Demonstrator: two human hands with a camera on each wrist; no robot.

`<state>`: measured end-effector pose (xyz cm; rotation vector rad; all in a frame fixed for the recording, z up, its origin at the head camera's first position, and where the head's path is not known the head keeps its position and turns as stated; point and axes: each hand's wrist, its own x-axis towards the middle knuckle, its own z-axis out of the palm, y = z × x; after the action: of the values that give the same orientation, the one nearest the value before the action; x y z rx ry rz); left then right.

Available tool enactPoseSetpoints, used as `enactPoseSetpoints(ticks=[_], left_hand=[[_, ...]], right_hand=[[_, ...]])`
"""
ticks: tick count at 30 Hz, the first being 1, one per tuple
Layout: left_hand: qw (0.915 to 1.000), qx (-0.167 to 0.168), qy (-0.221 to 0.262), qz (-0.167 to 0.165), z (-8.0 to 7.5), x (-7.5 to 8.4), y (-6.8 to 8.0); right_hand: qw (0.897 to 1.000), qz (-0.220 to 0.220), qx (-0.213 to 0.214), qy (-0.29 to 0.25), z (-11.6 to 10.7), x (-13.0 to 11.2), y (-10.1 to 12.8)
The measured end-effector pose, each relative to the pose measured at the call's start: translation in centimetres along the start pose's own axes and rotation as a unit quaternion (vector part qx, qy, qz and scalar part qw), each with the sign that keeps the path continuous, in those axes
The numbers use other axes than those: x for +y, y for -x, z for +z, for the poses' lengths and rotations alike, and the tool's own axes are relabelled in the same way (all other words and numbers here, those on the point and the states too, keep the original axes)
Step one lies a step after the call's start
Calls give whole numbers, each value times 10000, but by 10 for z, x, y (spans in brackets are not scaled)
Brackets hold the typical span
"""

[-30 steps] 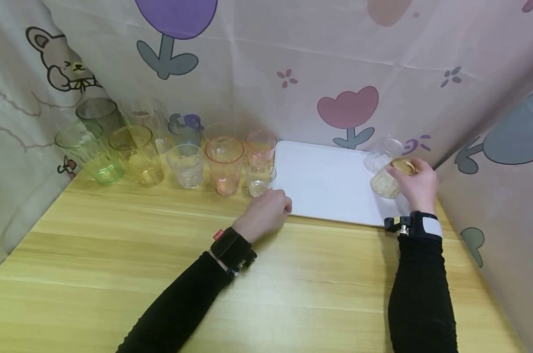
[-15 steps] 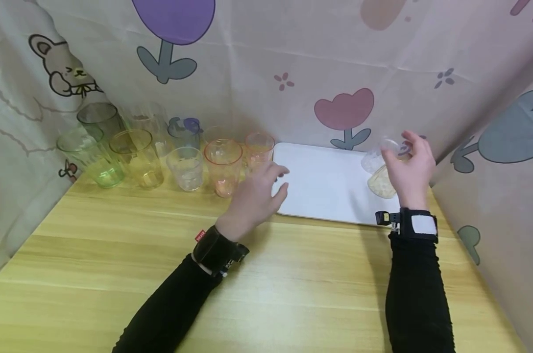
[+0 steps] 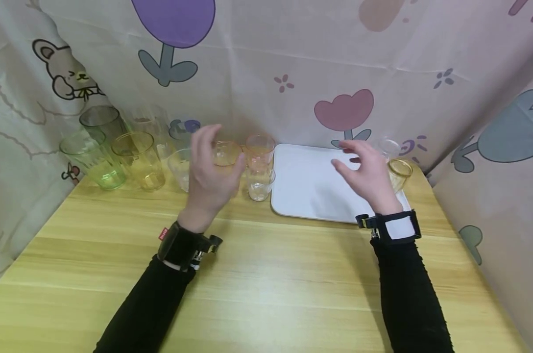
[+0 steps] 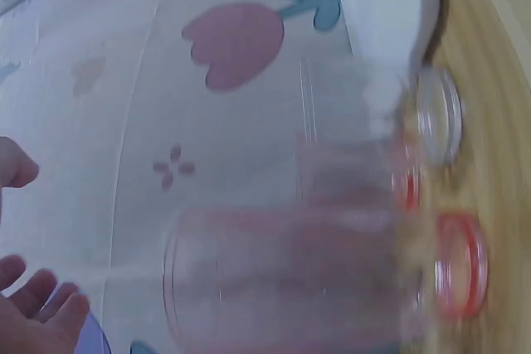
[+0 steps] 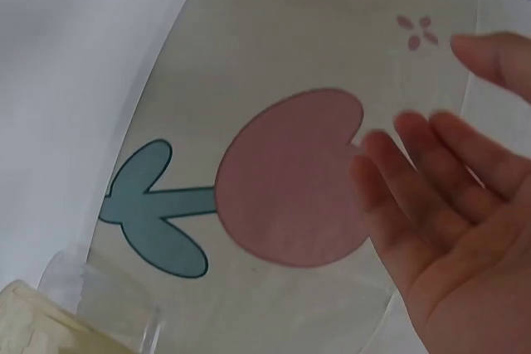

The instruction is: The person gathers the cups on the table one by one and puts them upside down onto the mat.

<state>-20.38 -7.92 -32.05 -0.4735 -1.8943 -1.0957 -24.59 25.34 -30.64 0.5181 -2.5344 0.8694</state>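
Note:
My left hand hangs over the row of glasses with its fingers apart, holding nothing. It overlaps an orange-pink glass and a clear glass in the head view. Just right of them stand a small clear mug and a pink glass. In the left wrist view, a tall pinkish glass fills the lower middle. Above the white tray, my right hand is spread and empty. Behind it, at the tray's right end, are a yellow glass and a clear one.
Further left stand a yellow tumbler, a green tumbler and a grey tumbler. A printed curtain hangs close behind the glasses. The wooden table stretches out in front.
My right hand has let go of the yellow glass and moved left over the tray. My left hand has uncurled, risen and moved left from the small mug towards the orange-pink glass.

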Motion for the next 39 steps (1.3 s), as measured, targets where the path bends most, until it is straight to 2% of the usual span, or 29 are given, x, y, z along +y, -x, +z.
enactPoseSetpoints(ticks=[5,10,13,18,22,26,34,39], left_hand=[[9968,778,-162,90,-24,-21,-6],[9899,1200,-662,-361,-53,-40,-7],[9817,1511,-945,-671,-67,-51,-5],[9680,1976,-1195,-978,-77,-72,4],[9597,2079,-1382,-1289,-76,-85,13],[9494,2163,-1390,-1802,-76,-91,19],[9277,2016,-1110,-2941,-79,-95,23],[9054,1641,-966,-3795,-83,-98,24]], right_hand=[[9933,-414,-1076,39,15,-8,2],[9759,-415,-2134,167,33,-13,5],[9639,-480,-2602,306,44,-16,8],[9450,-564,-3206,328,58,-21,13],[9289,-429,-3675,166,66,-22,18],[9180,-331,-3947,186,71,-23,20],[9175,-729,-3882,458,78,-25,19],[9175,-791,-3852,600,79,-27,19]])
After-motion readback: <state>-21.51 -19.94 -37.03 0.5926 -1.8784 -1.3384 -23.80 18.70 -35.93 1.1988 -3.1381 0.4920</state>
